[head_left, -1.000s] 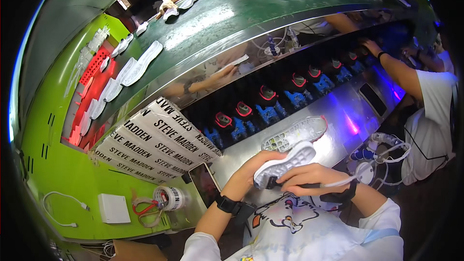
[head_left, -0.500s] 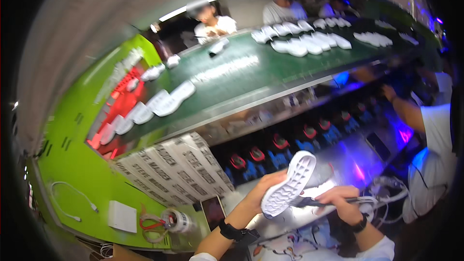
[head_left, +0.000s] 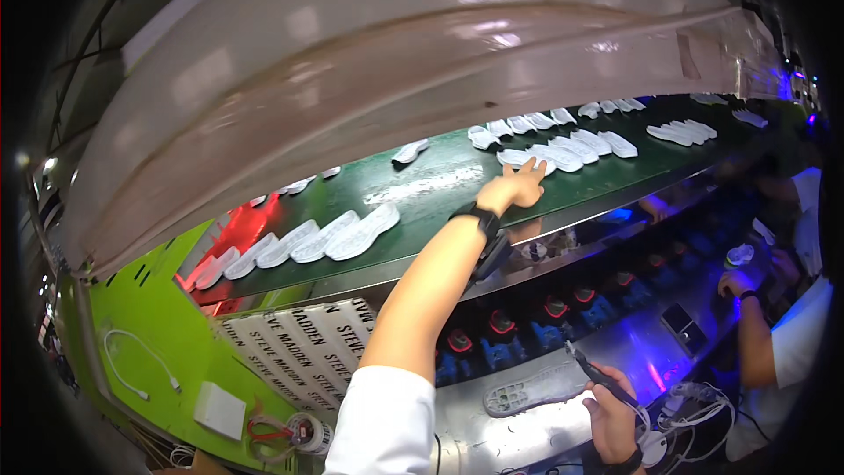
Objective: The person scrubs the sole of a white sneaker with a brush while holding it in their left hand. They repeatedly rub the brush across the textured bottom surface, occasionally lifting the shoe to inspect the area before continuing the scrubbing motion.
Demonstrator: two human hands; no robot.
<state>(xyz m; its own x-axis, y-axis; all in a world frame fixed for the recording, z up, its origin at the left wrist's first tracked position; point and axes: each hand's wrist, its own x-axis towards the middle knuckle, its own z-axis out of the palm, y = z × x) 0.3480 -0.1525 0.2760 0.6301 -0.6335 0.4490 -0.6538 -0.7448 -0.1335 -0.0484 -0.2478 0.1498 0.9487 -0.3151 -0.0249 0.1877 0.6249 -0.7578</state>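
Your left hand (head_left: 517, 186) overlaps the nearest white shoe soles (head_left: 513, 157), hiding part of them; fingertip contact cannot be told, and your left forearm (head_left: 422, 303) masks part of the printed carton (head_left: 286, 347). Your right hand (head_left: 613, 422) covers some of the corded black pen-shaped tool (head_left: 607, 380), its arm cropped below the wristband (head_left: 628, 461). Beyond, a pale sheet (head_left: 396, 79) screens the green conveyor's (head_left: 440, 222) far side; the co-worker (head_left: 798, 339) fades into the dark rim.

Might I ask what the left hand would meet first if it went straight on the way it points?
The left hand would likely meet the white sole right before it; whether they touch is unclear.
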